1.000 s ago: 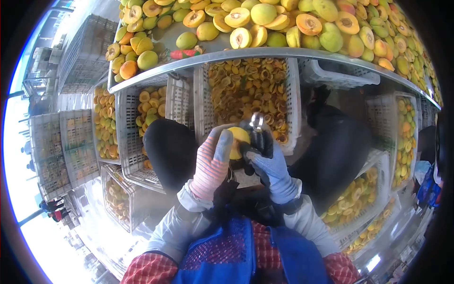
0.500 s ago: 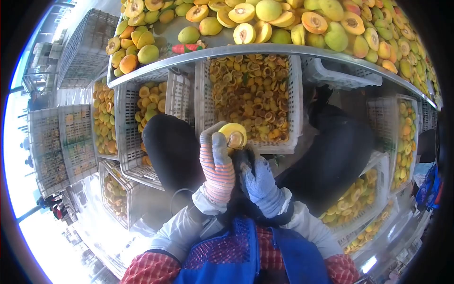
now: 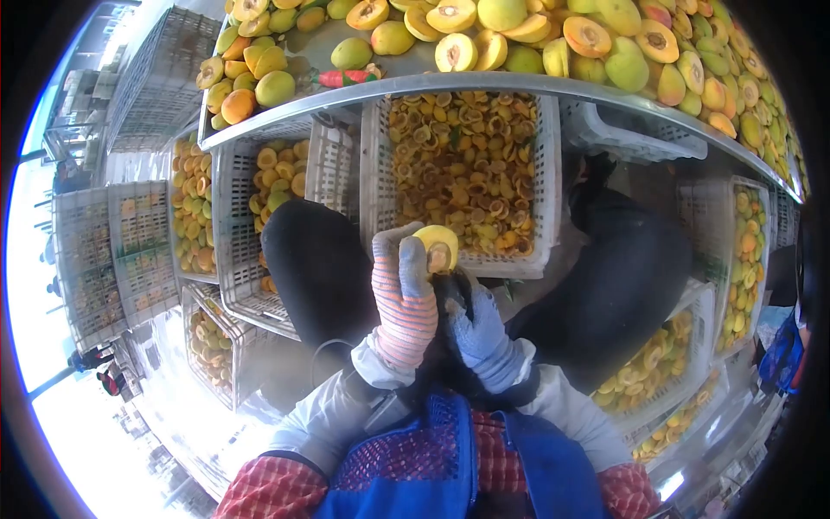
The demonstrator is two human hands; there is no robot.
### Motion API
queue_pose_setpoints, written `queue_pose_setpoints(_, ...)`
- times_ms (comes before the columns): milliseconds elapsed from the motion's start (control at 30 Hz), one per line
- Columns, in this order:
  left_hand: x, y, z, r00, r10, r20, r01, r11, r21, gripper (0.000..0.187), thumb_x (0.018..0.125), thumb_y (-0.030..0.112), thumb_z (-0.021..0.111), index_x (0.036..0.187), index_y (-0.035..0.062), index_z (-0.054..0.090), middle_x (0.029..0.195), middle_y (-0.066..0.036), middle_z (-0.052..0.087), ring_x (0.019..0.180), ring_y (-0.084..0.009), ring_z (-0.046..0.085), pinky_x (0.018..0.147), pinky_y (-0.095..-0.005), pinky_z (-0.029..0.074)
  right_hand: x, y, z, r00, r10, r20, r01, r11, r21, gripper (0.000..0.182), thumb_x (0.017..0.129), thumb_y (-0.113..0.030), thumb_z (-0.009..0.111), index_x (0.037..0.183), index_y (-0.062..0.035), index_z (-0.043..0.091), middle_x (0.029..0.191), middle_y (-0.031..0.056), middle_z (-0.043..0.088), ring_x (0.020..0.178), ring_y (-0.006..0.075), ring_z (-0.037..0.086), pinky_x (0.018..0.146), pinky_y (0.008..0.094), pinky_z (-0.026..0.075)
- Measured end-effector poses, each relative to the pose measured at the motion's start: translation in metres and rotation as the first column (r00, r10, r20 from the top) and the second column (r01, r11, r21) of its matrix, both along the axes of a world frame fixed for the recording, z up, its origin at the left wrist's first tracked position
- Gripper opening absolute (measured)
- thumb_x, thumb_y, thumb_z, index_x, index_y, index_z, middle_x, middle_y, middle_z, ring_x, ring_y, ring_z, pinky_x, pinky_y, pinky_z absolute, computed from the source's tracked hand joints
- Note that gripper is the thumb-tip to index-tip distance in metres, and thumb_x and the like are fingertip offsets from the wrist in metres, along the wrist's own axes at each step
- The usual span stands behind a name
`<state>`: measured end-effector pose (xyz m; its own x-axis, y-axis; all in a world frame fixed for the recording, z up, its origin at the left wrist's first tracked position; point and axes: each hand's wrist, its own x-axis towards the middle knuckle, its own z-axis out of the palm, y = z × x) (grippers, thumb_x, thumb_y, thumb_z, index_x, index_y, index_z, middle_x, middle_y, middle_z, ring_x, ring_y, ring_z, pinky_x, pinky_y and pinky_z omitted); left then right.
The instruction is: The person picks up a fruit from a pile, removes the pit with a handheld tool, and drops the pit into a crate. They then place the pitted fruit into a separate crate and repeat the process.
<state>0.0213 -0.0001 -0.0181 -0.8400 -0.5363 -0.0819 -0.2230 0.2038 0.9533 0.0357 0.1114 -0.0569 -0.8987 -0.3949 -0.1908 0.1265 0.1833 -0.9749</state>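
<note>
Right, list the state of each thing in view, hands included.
Left hand, gloved, gripping the fruit
Right hand, gloved, by the fruit, grip unclear
Held fruit, cut open
Middle crate, mostly filled with cut pieces
Table, heaped with whole and cut fruit
Red object, lying on the table

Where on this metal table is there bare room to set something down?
Bare metal shows around the red object, between the left-hand stone-fruit cluster and the cut half nearest the front rim, broken by whole green fruit. Rightward, the stone-fruit pile crowds up to the rim.
</note>
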Motion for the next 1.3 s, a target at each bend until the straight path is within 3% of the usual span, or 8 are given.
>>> queue_pose_setpoints(67, -0.004, 0.006, 0.004, 0.997, 0.072, -0.035, -0.071, 0.997, 0.036, 0.033, 0.096, 0.030, 0.043, 0.108, 0.0006, 0.051, 0.092, -0.014, 0.060, 0.081, -0.0206, 0.057, 0.077, -0.0325, 0.046, 0.015, -0.009, -0.010, 0.975, -0.157, -0.156, 0.164, 0.986, 0.030, 0.056, 0.086, -0.023, 0.059, 0.130, 0.0070, 0.040, 0.111, 0.0257, 0.057, 0.098, 0.0398, 0.056, 0.084, 0.0434, 0.044)
queue_pose_setpoints(467, -0.008, 0.008, 0.003, 0.997, -0.005, -0.078, 0.006, 1.000, 0.018, 0.038, 0.096, 0.035, 0.047, 0.108, -0.0003, 0.051, 0.091, -0.015, 0.061, 0.082, -0.0206, 0.058, 0.076, -0.0332, 0.047, -0.004, 0.006, 0.001, 0.965, -0.054, -0.257, 0.063, 0.998, 0.025, 0.058, 0.087, -0.026, 0.057, 0.131, 0.0072, 0.038, 0.108, 0.0248, 0.058, 0.093, 0.0401, 0.058, 0.080, 0.0436, 0.046)
queue_pose_setpoints(733, -0.004, 0.004, 0.000, 0.997, -0.066, -0.028, 0.068, 0.996, 0.055, 0.032, 0.096, 0.031, 0.045, 0.103, 0.0009, 0.052, 0.085, -0.012, 0.060, 0.077, -0.0182, 0.057, 0.072, -0.0306, 0.047, 0.003, 0.011, -0.015, 0.985, 0.071, 0.160, -0.040, 0.981, -0.190, 0.052, 0.086, -0.023, 0.059, 0.128, 0.0036, 0.044, 0.105, 0.0225, 0.059, 0.092, 0.0363, 0.059, 0.079, 0.0403, 0.046)
queue_pose_setpoints(867, -0.007, -0.003, 0.004, 0.991, -0.137, 0.013, 0.131, 0.972, 0.197, 0.027, 0.096, 0.027, 0.048, 0.099, 0.0008, 0.053, 0.083, -0.009, 0.061, 0.074, -0.0132, 0.056, 0.070, -0.0265, 0.046, 0.008, 0.017, -0.019, 0.996, 0.075, 0.038, -0.064, 0.970, -0.235, 0.049, 0.089, -0.021, 0.058, 0.130, 0.0021, 0.043, 0.107, 0.0188, 0.059, 0.092, 0.0284, 0.060, 0.079, 0.0362, 0.047)
queue_pose_setpoints(900, -0.008, -0.002, 0.007, 0.987, -0.158, 0.011, 0.152, 0.966, 0.207, 0.026, 0.096, 0.027, 0.048, 0.098, 0.0010, 0.054, 0.083, -0.009, 0.061, 0.074, -0.0124, 0.056, 0.070, -0.0261, 0.046, 0.012, 0.015, -0.018, 0.980, 0.028, 0.198, 0.043, 0.938, -0.345, 0.048, 0.090, -0.021, 0.057, 0.130, 0.0017, 0.043, 0.107, 0.0173, 0.059, 0.093, 0.0264, 0.059, 0.080, 0.0348, 0.047)
queue_pose_setpoints(1100, -0.036, -0.033, 0.025, 0.832, -0.550, 0.074, 0.401, 0.687, 0.606, 0.040, 0.094, 0.039, 0.054, 0.109, 0.0021, 0.059, 0.089, -0.002, 0.060, 0.082, -0.0070, 0.053, 0.073, -0.0233, 0.043, 0.006, 0.008, -0.022, 0.785, 0.196, 0.588, 0.291, 0.721, -0.629, 0.039, 0.095, -0.032, 0.052, 0.122, -0.0042, 0.048, 0.086, 0.0081, 0.059, 0.069, 0.0166, 0.057, 0.058, 0.0279, 0.047)
queue_pose_setpoints(1267, -0.029, -0.030, 0.005, 0.854, -0.514, 0.082, 0.443, 0.801, 0.403, 0.037, 0.094, 0.038, 0.053, 0.102, 0.0032, 0.062, 0.081, -0.001, 0.060, 0.074, -0.0070, 0.053, 0.069, -0.0218, 0.043, -0.016, 0.014, 0.018, 0.376, 0.579, 0.724, 0.332, 0.645, -0.688, 0.044, 0.093, -0.053, 0.046, 0.096, -0.0091, 0.052, 0.056, -0.0008, 0.044, 0.038, 0.0082, 0.038, 0.031, 0.0239, 0.029)
queue_pose_setpoints(1300, -0.027, -0.030, 0.005, 0.851, -0.519, 0.081, 0.456, 0.806, 0.378, 0.037, 0.093, 0.038, 0.053, 0.102, 0.0032, 0.062, 0.081, -0.001, 0.060, 0.074, -0.0070, 0.053, 0.068, -0.0216, 0.042, -0.014, 0.012, 0.015, 0.276, 0.704, 0.655, 0.429, 0.519, -0.739, 0.045, 0.093, -0.054, 0.045, 0.094, -0.0093, 0.051, 0.056, -0.0010, 0.043, 0.038, 0.0077, 0.038, 0.031, 0.0236, 0.029)
